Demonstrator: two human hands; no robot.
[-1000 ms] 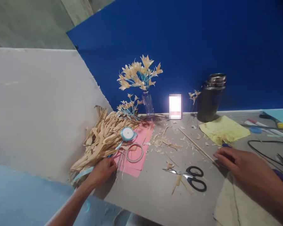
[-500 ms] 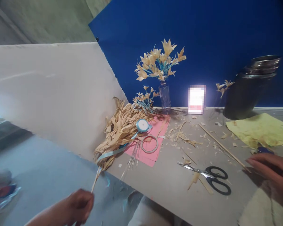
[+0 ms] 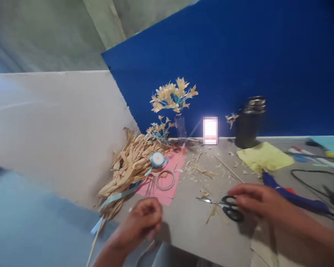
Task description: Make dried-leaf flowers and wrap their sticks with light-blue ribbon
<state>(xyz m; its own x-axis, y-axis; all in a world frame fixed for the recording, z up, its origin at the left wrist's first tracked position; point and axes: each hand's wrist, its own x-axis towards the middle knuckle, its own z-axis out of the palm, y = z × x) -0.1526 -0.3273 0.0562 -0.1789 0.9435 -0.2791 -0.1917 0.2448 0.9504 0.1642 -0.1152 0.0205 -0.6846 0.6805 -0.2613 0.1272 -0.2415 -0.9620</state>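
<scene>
My right hand (image 3: 257, 202) is over the black-handled scissors (image 3: 231, 214), fingers stretched out, fingertips at the upper handle loop. Whether they touch it I cannot tell. The scissors lie on the table, blades pointing left, among pale husk scraps. My left hand (image 3: 146, 218) is above the table's front edge with fingers curled in; anything inside them is hidden. Left of it lies a bundle of dried husks (image 3: 125, 159) with a light blue ribbon, and a thin stick (image 3: 94, 241) hangs from its lower end. A ribbon spool (image 3: 157, 159) and a tape ring (image 3: 165, 180) lie near pink paper (image 3: 174, 189).
Husk flowers (image 3: 174, 94) stand in a clear bottle (image 3: 180, 126) at the back. A dark flask (image 3: 247, 126) stands behind yellow paper (image 3: 264, 155). To the right lie a blue glue gun (image 3: 297, 196) and a black cable (image 3: 317, 172). A stick (image 3: 228, 168) crosses the scraps.
My left hand has moved right, away from the stick below the husk bundle. My right hand has come left to the scissors. The view has shifted, showing more of the table's right side.
</scene>
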